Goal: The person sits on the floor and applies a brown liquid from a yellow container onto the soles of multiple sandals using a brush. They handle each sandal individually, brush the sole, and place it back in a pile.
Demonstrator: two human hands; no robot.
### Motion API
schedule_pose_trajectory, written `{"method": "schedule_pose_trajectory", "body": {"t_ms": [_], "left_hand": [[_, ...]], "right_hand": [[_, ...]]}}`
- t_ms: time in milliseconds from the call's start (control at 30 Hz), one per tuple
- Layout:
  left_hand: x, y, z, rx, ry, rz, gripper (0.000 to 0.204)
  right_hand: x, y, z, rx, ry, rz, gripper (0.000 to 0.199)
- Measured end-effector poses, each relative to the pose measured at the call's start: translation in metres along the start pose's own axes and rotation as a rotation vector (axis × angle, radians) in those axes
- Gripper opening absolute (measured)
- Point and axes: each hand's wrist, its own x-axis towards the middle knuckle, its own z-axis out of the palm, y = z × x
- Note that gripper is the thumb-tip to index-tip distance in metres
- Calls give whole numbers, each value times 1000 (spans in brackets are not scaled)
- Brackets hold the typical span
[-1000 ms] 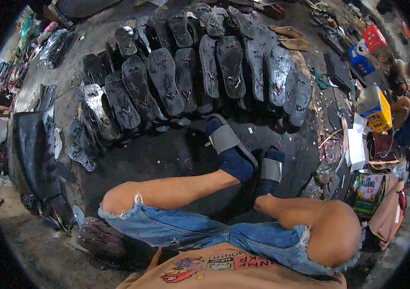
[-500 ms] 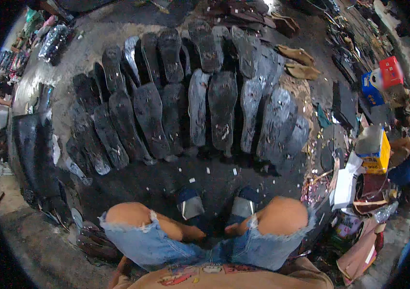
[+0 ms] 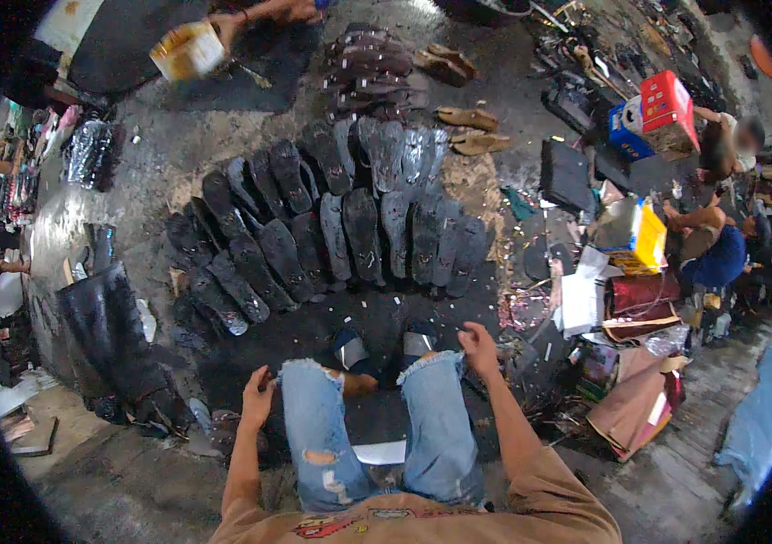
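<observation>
My left hand (image 3: 258, 395) hangs beside my left knee, fingers loosely bent and slightly apart, with nothing seen in it. Beyond my right knee, my right hand (image 3: 478, 350) is raised with its fingers apart and holds nothing. In front of my feet, black shoe soles (image 3: 363, 238) lie in a fan of two overlapping rows on a dark mat (image 3: 313, 326). Some soles have a wet-looking shine. Neither hand touches them.
At the far left another person's hand (image 3: 227, 32) holds a yellow-and-white container (image 3: 188, 52). Dark red shoe parts (image 3: 372, 63) and tan shoes (image 3: 468, 118) lie behind the soles. Boxes (image 3: 667, 109) and leather scraps (image 3: 635, 408) fill the right, where other people sit.
Both my hands have come into view beside my knees, which are closer together. My view has shifted, and another person's hand with a container now shows at the far left.
</observation>
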Motion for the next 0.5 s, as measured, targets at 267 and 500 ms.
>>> {"method": "schedule_pose_trajectory", "body": {"t_ms": [267, 500], "left_hand": [[-137, 146, -49, -238, -137, -101, 43], [-212, 239, -48, -113, -8, -361, 45]], "right_hand": [[-136, -205, -139, -175, -137, -97, 38], [-206, -43, -242, -129, 31, 56, 35]]}}
